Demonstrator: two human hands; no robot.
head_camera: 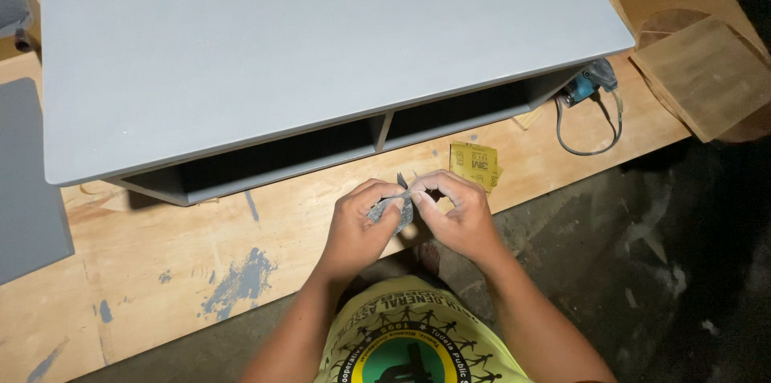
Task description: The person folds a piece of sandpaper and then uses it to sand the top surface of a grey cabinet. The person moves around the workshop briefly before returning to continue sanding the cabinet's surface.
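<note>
Both hands meet at the middle of the view, just below centre. The left hand [359,222] and the right hand [458,210] each pinch one small grey piece of sandpaper [396,208] between thumb and fingertips, the sheet bent and held up above the edge of the wooden workbench [161,262], which carries blue-grey paint smears.

At 12 o'clock from the hands lies a long grey-painted cabinet [321,46], its open front facing the person. A thin upright divider splits it into two compartments; both look dark, and nothing can be made out inside either one.

At 1 o'clock, just beside the hands, a folded yellow sheet of sandpaper [474,165] lies flat on the bench. Farther out at 2 o'clock, a blue power tool [590,84] with a looped grey cord [598,138] sits partly tucked under the cabinet's right end. Brown boards [707,70] lie at the upper right, and a flat grey panel [28,182] rests at 9 o'clock.
</note>
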